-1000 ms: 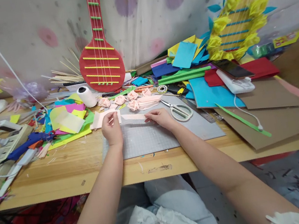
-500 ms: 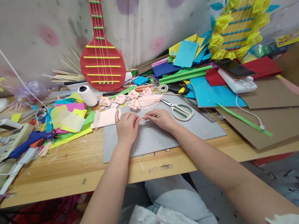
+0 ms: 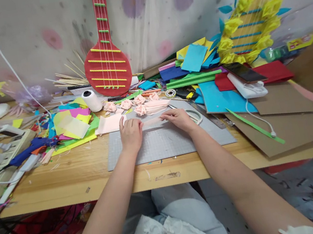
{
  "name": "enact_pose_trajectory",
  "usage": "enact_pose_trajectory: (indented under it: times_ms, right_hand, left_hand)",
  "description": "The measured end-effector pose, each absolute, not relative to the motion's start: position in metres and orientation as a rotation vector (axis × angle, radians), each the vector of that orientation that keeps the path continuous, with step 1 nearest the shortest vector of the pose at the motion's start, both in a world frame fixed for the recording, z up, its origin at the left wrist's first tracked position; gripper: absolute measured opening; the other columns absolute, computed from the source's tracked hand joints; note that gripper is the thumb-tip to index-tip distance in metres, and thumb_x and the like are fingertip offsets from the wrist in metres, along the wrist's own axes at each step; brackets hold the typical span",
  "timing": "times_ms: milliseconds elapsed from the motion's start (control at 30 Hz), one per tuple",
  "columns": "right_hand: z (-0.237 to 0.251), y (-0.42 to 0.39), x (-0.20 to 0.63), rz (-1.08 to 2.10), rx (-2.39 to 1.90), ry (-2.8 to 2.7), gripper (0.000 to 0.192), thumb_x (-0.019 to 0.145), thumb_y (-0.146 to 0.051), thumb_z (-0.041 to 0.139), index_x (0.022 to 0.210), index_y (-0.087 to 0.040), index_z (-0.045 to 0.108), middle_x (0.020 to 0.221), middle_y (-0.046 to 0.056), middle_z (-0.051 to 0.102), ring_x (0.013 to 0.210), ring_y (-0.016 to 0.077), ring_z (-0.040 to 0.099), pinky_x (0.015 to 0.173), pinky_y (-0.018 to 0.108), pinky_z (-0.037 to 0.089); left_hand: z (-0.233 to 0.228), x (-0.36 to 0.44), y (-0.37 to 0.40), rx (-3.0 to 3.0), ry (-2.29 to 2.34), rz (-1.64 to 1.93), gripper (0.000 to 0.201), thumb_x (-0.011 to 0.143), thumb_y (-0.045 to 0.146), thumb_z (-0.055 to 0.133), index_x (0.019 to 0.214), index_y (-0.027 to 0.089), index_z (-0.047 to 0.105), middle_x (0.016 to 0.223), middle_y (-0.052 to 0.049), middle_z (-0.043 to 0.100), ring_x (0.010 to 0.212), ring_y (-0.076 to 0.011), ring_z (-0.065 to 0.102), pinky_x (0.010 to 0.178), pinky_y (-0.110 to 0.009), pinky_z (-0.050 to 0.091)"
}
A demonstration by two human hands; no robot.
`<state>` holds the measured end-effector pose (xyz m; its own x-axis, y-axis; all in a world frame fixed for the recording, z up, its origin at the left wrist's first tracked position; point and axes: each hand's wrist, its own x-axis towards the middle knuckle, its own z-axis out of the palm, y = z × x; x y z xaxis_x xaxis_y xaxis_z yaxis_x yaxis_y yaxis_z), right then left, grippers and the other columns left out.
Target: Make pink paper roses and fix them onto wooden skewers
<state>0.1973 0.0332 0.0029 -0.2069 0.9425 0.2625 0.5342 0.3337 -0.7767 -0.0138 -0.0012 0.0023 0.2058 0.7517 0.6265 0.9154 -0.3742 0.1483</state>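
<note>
A narrow pale pink paper strip (image 3: 151, 122) stretches between my two hands, above the grey cutting mat (image 3: 161, 144). Its left end is pinched in my left hand (image 3: 131, 134); the fingers of my right hand (image 3: 178, 119) close on the other end. Just behind the strip lie several pink paper flowers (image 3: 140, 109) and a small stack of folded pink pieces (image 3: 157, 105). Pink paper sheets (image 3: 109, 123) rest to the left of my left hand. The scissors (image 3: 195, 116) lie on the mat, partly hidden by my right hand.
A white thread spool (image 3: 92, 101) and coloured paper scraps (image 3: 73, 123) are at the left, near a blue glue gun (image 3: 33, 148). Behind stands a red lute-shaped craft (image 3: 108, 70). Blue sheet (image 3: 222, 97), brown cardboard (image 3: 291, 125) and a phone (image 3: 244, 72) are at the right.
My right hand has moved right, away from my left, and now covers part of the scissors. More of the pink strip shows between the hands. My left hand has barely shifted.
</note>
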Motion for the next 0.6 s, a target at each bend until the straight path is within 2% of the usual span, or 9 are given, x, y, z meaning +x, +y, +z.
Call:
enact_pose_trajectory:
  times_ms: [67, 167, 233, 333, 400, 500, 533, 600]
  right_hand:
    - [0.004, 0.033, 0.199, 0.688, -1.319, -1.869, 0.022, 0.076, -0.035, 0.054, 0.075, -0.020, 0.070, 0.079, 0.001, 0.070, 0.075, 0.0156, 0.061, 0.068, 0.024, 0.042]
    - [0.006, 0.031, 0.196, 0.676, -1.324, -1.919, 0.022, 0.076, -0.036, 0.055, 0.075, -0.020, 0.070, 0.078, 0.001, 0.070, 0.076, 0.0165, 0.061, 0.069, 0.026, 0.042]
    - [0.007, 0.029, 0.192, 0.697, -1.291, -1.964, 0.022, 0.077, -0.037, 0.055, 0.076, -0.021, 0.070, 0.079, 0.002, 0.070, 0.076, 0.0166, 0.061, 0.070, 0.026, 0.042]
    - [0.008, 0.027, 0.189, 0.692, -1.245, -2.023, 0.024, 0.078, -0.038, 0.053, 0.081, -0.021, 0.070, 0.082, 0.003, 0.069, 0.076, 0.0165, 0.060, 0.070, 0.027, 0.043]
    - [0.010, 0.026, 0.188, 0.564, -1.216, -2.058, 0.027, 0.077, -0.039, 0.055, 0.093, -0.021, 0.068, 0.093, 0.004, 0.067, 0.086, 0.0183, 0.057, 0.074, 0.029, 0.043]
    - [0.014, 0.024, 0.185, 0.259, -1.131, -2.167, 0.048, 0.072, -0.041, 0.061, 0.116, -0.023, 0.056, 0.114, 0.007, 0.059, 0.104, 0.0226, 0.047, 0.087, 0.036, 0.038]
    - [0.015, 0.024, 0.183, 0.186, -1.098, -2.226, 0.049, 0.073, -0.041, 0.061, 0.118, -0.024, 0.055, 0.116, 0.007, 0.057, 0.106, 0.0232, 0.045, 0.090, 0.038, 0.036]
    - [0.014, 0.023, 0.178, 0.121, -1.038, -2.340, 0.036, 0.077, -0.039, 0.055, 0.109, -0.024, 0.061, 0.111, 0.006, 0.059, 0.102, 0.0224, 0.045, 0.090, 0.038, 0.034]
  left_hand:
    - [0.004, -0.012, -0.003, -2.194, -1.612, -0.990, 0.020, 0.084, 0.029, 0.039, 0.084, 0.018, 0.056, 0.082, -0.006, 0.059, 0.087, -0.0189, 0.053, 0.103, -0.041, 0.025]
    - [0.005, -0.008, -0.005, -2.233, -1.568, -1.055, 0.028, 0.083, 0.032, 0.041, 0.103, 0.016, 0.053, 0.105, -0.011, 0.056, 0.105, -0.0214, 0.048, 0.103, -0.042, 0.025]
    - [0.005, -0.004, -0.007, -2.323, -1.491, -1.001, 0.032, 0.083, 0.033, 0.042, 0.109, 0.017, 0.052, 0.109, -0.010, 0.056, 0.107, -0.0213, 0.047, 0.104, -0.042, 0.023]
    - [0.003, -0.002, -0.007, -2.398, -1.455, -0.880, 0.023, 0.085, 0.029, 0.039, 0.094, 0.020, 0.058, 0.090, -0.006, 0.062, 0.091, -0.0188, 0.054, 0.102, -0.041, 0.026]
    - [0.003, -0.002, -0.007, -2.395, -1.472, -0.842, 0.023, 0.085, 0.027, 0.038, 0.083, 0.020, 0.060, 0.078, -0.005, 0.062, 0.081, -0.0174, 0.056, 0.098, -0.038, 0.031]
    - [0.004, -0.001, -0.008, -2.373, -1.459, -0.816, 0.023, 0.085, 0.026, 0.039, 0.078, 0.020, 0.060, 0.074, -0.005, 0.061, 0.077, -0.0169, 0.055, 0.095, -0.036, 0.034]
    - [0.005, -0.001, -0.009, -2.369, -1.442, -0.807, 0.023, 0.085, 0.025, 0.039, 0.077, 0.020, 0.060, 0.073, -0.004, 0.060, 0.077, -0.0169, 0.055, 0.095, -0.036, 0.033]
    - [0.005, 0.001, -0.010, -2.369, -1.413, -0.800, 0.024, 0.085, 0.025, 0.039, 0.075, 0.020, 0.060, 0.071, -0.004, 0.060, 0.077, -0.0169, 0.055, 0.096, -0.037, 0.032]
